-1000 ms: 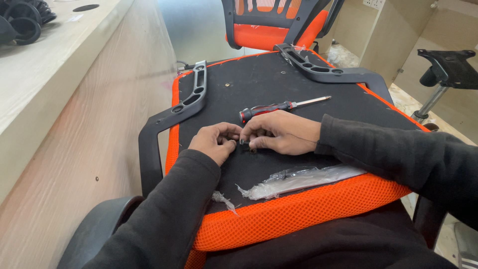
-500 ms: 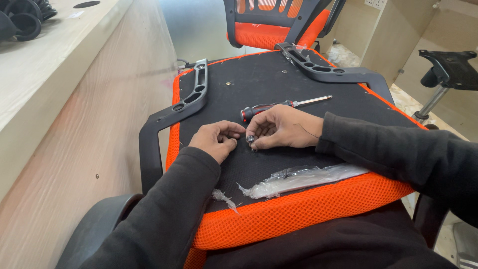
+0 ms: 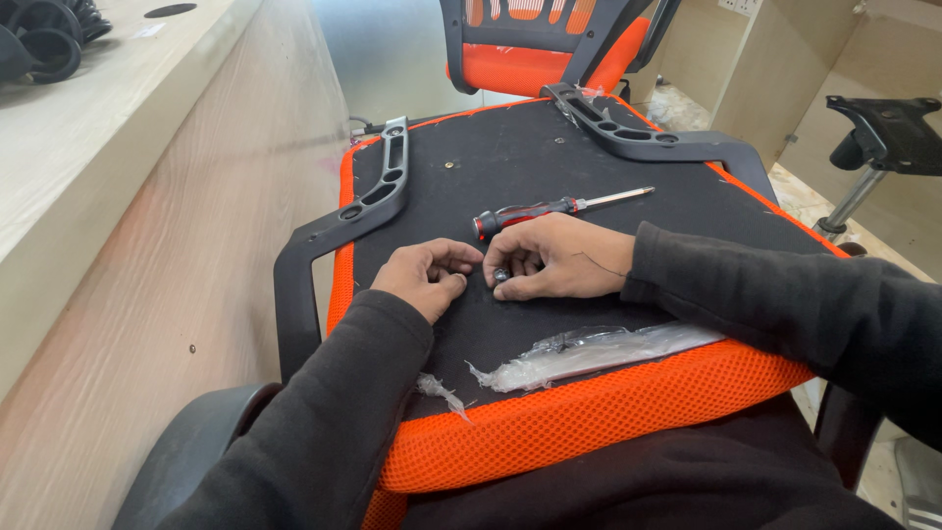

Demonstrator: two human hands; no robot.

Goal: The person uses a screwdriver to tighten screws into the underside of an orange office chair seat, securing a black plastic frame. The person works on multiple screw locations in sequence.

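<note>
An upturned office chair seat (image 3: 549, 167) with a black underside and orange mesh edge lies in front of me. My left hand (image 3: 424, 277) rests on it with fingers curled loosely; I cannot tell whether anything is in it. My right hand (image 3: 554, 257) lies beside it, fingertips pinched around a small dark metal part (image 3: 500, 276), apparently a screw or washer. A screwdriver (image 3: 549, 209) with a red-and-black handle lies just beyond my right hand. A torn clear plastic bag (image 3: 589, 351) lies near the seat's front edge.
Black armrests are on the seat's left (image 3: 368, 201) and right (image 3: 638, 137). A light wooden counter (image 3: 118, 196) runs along the left. An orange chair back (image 3: 530, 49) stands behind. A black chair mechanism on a post (image 3: 883, 132) is at right.
My right hand has slid a little toward me along the seat, away from the screwdriver handle. My left hand has stayed almost in place.
</note>
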